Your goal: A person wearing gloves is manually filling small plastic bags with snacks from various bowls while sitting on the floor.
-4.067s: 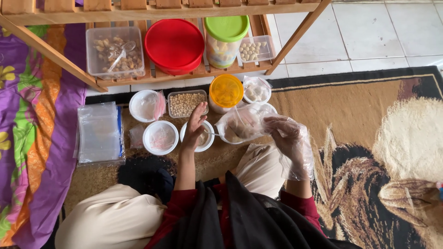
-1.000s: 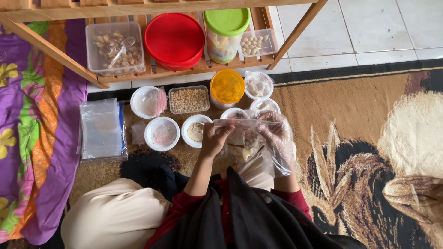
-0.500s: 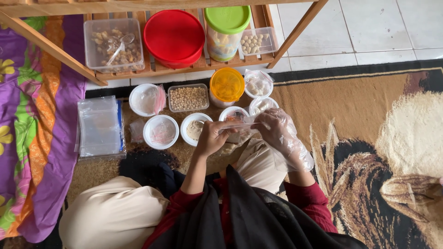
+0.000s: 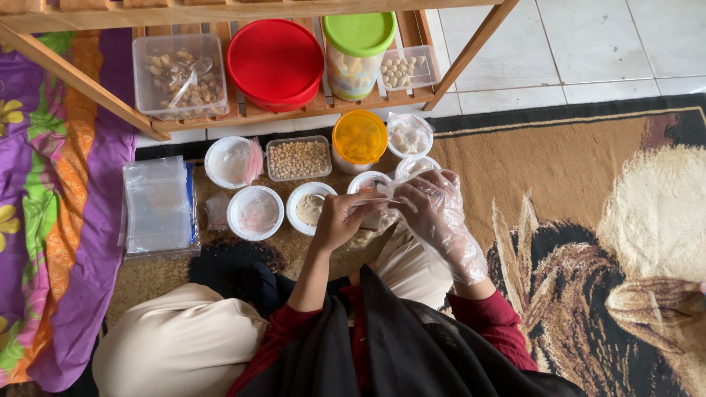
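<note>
I sit on a brown carpet with both hands over my lap. My left hand [image 4: 339, 220], bare, pinches the top edge of a small clear plastic bag [image 4: 375, 215] that holds pale food pieces. In a loose clear plastic glove, my right hand [image 4: 432, 207] grips the same bag's top edge from the right. The bag hangs between the two hands, just in front of a white bowl of beige powder [image 4: 309, 207] and another white bowl [image 4: 368, 181].
Small white bowls [image 4: 255, 212], a tub of chickpeas [image 4: 298, 158] and an orange-lidded jar [image 4: 359, 138] stand on the carpet. A stack of clear bags [image 4: 157, 209] lies at the left. The wooden shelf [image 4: 294, 110] carries a red-lidded tub, a green-lidded jar and clear boxes.
My left hand left the powder bowl and joined the right hand on the bag. The bag's open mouth was brought together, and both hands have drawn closer along its top edge.
</note>
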